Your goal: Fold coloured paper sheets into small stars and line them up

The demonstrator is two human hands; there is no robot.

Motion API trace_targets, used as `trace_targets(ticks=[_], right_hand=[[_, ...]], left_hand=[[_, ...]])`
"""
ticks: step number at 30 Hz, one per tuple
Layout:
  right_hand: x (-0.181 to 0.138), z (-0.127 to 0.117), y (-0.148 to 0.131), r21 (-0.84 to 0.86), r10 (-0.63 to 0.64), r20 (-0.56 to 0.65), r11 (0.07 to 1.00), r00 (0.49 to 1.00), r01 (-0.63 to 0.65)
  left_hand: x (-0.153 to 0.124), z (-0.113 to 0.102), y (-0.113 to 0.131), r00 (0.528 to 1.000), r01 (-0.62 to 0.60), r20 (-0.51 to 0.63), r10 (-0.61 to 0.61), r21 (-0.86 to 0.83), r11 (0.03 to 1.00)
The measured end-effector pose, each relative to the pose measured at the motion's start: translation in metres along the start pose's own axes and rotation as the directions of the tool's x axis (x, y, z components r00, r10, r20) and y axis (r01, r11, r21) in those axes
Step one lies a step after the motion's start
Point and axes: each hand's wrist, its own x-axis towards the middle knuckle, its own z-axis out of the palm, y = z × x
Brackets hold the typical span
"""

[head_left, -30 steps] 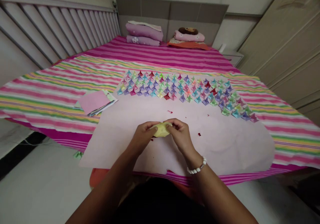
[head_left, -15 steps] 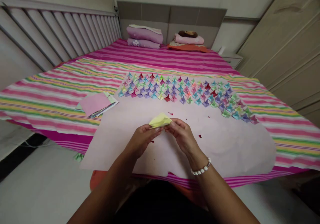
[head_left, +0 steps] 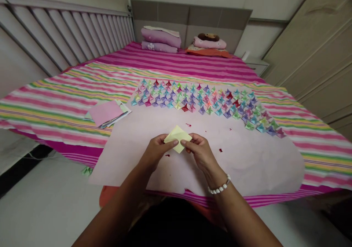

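Note:
A folded piece of yellow origami paper shows as a flat diamond, held above the large white sheet on the bed. My left hand pinches its left side, thumb on the front face. On the right side, my right hand grips it the same way, and the two thumb tips nearly meet near the middle. The fingers behind the paper are partly hidden. Beyond the hands, rows of small folded paper pieces in many colours stand on the far part of the sheet.
A stack of coloured paper squares lies on the striped bedspread to the left. Small red scraps are scattered on the sheet. Folded bedding sits by the headboard. A green folded piece is near the bed's lower left edge.
The yellow paper has gone from a tilted, partly opened shape to a flat diamond facing me. Both thumbs have come onto its front.

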Motion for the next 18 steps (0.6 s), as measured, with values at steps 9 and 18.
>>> trace_targets(ticks=[9, 18], right_hand=[[-0.007, 0.011, 0.01, 0.068, 0.025, 0.142, 0.997, 0.99, -0.035], [-0.011, 0.01, 0.012, -0.002, 0.042, 0.177, 0.999, 0.983, -0.042]], left_hand=[[0.001, 0.005, 0.005, 0.999, -0.002, -0.054, 0.003, 0.036, 0.999], [0.008, -0.003, 0.027, 1.0, -0.019, 0.025, 0.015, 0.186, 0.982]])
